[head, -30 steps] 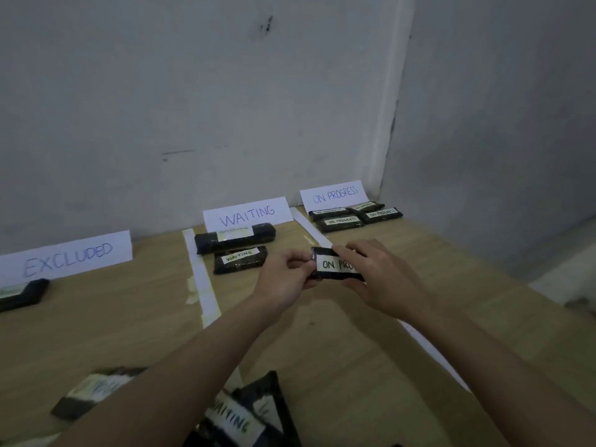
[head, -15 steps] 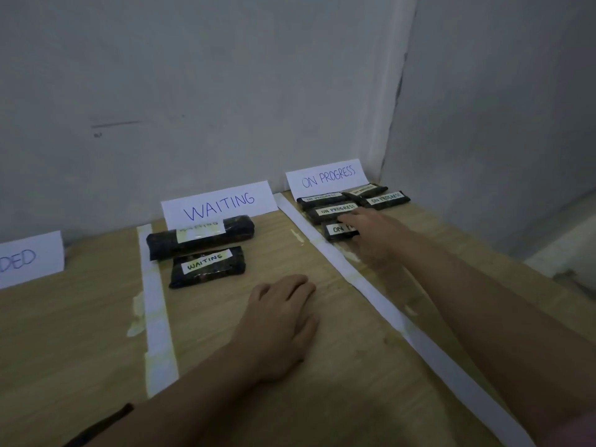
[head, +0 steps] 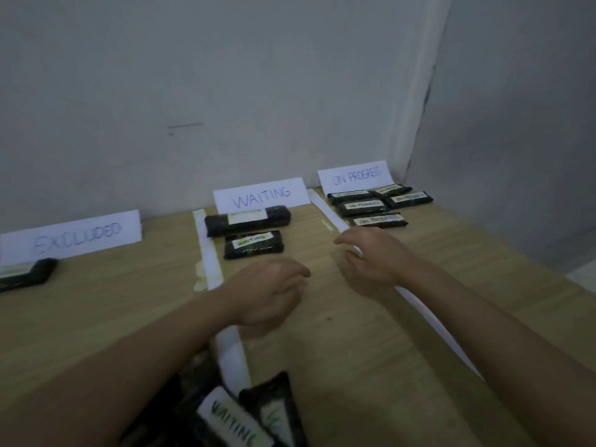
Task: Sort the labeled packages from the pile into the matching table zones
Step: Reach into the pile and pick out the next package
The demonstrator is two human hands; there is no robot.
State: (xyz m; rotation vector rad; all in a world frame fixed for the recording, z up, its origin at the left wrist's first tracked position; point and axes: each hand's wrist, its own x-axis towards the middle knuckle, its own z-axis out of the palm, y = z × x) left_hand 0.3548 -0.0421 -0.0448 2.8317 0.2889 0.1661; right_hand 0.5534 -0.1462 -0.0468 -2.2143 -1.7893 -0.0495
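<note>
Black packages with white labels lie on a wooden table (head: 435, 317). Near the front edge sits the pile (head: 232, 411); its top package reads WAITING. Several ON PROGRESS packages (head: 377, 204) lie in the right zone under the ON PROGRESS sign (head: 354, 177), the nearest one (head: 379, 220) just beyond my right hand (head: 371, 259). That hand hovers empty, fingers spread. My left hand (head: 271, 291) is empty too, fingers loosely curled, in the middle zone. Two WAITING packages (head: 253, 235) lie under the WAITING sign (head: 261, 195).
An EXCLUDED sign (head: 74, 235) stands at the back left with one black package (head: 25, 274) in front of it. White tape strips (head: 209, 253) divide the zones. Grey walls close the back and right; the table's right edge drops to the floor.
My right hand has let go of the ON PROGRESS package in its zone and pulled back toward me. My left hand lifted off the table. The view tilted down, showing the pile again.
</note>
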